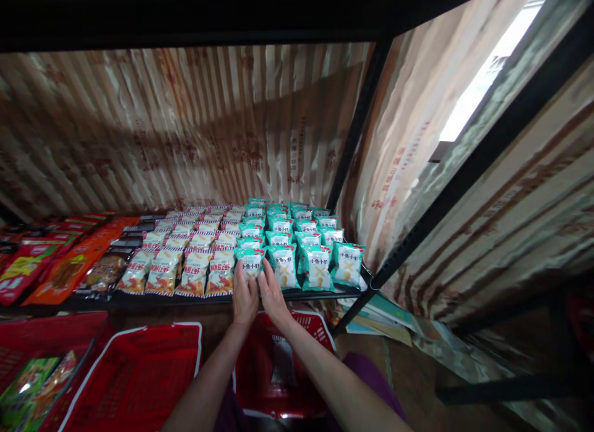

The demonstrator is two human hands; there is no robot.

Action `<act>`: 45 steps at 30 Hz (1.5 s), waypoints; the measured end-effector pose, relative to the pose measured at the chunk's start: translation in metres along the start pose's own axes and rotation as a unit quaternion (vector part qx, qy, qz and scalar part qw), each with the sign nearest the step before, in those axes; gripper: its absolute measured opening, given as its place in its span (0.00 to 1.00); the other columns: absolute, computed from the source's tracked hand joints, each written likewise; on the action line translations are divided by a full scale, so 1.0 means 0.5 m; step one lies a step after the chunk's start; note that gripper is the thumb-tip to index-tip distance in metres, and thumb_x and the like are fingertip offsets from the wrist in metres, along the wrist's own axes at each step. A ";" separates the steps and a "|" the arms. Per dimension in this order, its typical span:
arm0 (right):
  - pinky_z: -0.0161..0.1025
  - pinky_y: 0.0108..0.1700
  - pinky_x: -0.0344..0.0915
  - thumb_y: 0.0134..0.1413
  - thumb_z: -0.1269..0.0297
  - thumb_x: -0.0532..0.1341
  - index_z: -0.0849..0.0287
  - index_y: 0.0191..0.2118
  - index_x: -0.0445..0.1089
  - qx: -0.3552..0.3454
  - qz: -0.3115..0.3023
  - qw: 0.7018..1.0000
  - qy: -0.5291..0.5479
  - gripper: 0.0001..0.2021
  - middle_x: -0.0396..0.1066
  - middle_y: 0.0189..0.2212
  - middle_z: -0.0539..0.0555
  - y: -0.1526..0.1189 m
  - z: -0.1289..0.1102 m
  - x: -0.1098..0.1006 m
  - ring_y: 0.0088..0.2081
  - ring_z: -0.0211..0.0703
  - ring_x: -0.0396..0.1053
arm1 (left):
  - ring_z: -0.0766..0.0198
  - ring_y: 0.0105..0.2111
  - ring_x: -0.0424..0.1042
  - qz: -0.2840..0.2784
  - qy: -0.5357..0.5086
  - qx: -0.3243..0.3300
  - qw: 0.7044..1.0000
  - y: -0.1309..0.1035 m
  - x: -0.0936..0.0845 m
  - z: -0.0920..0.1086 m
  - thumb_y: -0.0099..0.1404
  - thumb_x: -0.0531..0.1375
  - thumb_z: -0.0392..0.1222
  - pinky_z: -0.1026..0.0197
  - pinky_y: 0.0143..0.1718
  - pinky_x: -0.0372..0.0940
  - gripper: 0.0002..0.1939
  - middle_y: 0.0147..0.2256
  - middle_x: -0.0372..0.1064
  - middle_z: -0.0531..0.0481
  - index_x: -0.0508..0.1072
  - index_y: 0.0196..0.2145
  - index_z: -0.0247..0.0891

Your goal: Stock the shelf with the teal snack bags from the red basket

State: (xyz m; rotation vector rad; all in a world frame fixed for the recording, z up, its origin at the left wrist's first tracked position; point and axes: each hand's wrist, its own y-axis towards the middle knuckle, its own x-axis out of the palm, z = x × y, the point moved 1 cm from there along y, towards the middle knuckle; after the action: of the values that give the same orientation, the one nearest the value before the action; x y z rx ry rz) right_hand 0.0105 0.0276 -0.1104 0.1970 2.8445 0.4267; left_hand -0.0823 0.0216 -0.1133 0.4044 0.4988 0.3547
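The left red basket (51,328) holds green and orange packets (28,382); the one below the hands (317,325) contains a packet (282,362), its label unreadable. The left hand (244,299) and right hand (273,296), fingers slightly curved, clasp a teal-and-white snack bag (251,263) between them at the black shelf's (185,301) front edge, before printed sheeting (208,122).

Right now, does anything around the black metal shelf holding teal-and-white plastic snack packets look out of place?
Yes: flat, pale-green and tan paper-like sheets lie loose on the floor beside the shelf, untidy against the packets' neat rows. I see nothing spilled.
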 end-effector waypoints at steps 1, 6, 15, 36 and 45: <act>0.53 0.63 0.51 0.63 0.50 0.46 0.59 0.64 0.52 0.001 0.001 1.000 -0.005 0.28 0.54 0.63 0.60 0.001 0.007 0.001 0.63 0.48 0.52 | 0.53 0.62 0.52 0.001 0.001 -0.003 1.000 0.002 0.001 -0.005 0.67 0.46 0.50 0.46 0.61 0.52 0.31 0.62 0.51 0.32 0.48 0.63 0.31; 0.54 0.63 0.50 0.63 0.51 0.49 0.59 0.65 0.50 -0.002 0.004 1.000 -0.013 0.29 0.52 0.64 0.60 -0.004 0.053 0.004 0.65 0.49 0.49 | 0.50 0.64 0.48 0.011 0.009 -0.011 1.000 -0.011 0.013 -0.032 0.66 0.48 0.51 0.45 0.61 0.51 0.35 0.63 0.46 0.29 0.44 0.64 0.28; 0.50 0.62 0.55 0.63 0.54 0.50 0.60 0.65 0.51 -0.019 0.000 0.998 -0.051 0.28 0.55 0.62 0.60 -0.011 0.060 0.010 0.63 0.49 0.54 | 0.51 0.65 0.45 0.059 0.038 0.013 0.997 -0.017 0.039 -0.045 0.67 0.48 0.48 0.43 0.62 0.49 0.30 0.64 0.45 0.31 0.48 0.63 0.33; 0.50 0.53 0.64 0.60 0.66 0.54 0.57 0.48 0.71 -0.245 -0.039 0.930 -0.271 0.14 0.73 0.43 0.58 0.145 -0.051 -0.059 0.50 0.50 0.66 | 0.51 0.61 0.55 0.098 0.076 0.015 0.992 -0.024 0.075 -0.057 0.67 0.50 0.46 0.49 0.57 0.58 0.32 0.61 0.53 0.30 0.44 0.64 0.31; 0.44 0.43 0.63 0.58 0.68 0.57 0.55 0.34 0.72 -0.234 -0.060 0.919 -0.313 0.07 0.71 0.31 0.53 0.175 -0.041 -0.057 0.37 0.47 0.66 | 0.52 0.59 0.59 0.105 0.096 0.042 0.989 -0.023 0.073 -0.052 0.67 0.50 0.44 0.52 0.56 0.59 0.32 0.59 0.56 0.30 0.43 0.64 0.31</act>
State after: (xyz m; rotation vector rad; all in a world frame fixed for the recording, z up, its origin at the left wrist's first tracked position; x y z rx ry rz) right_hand 0.0404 0.1003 -0.0583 0.0476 2.0483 0.8274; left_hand -0.0636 0.0344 -0.1536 0.5088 0.6634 0.5815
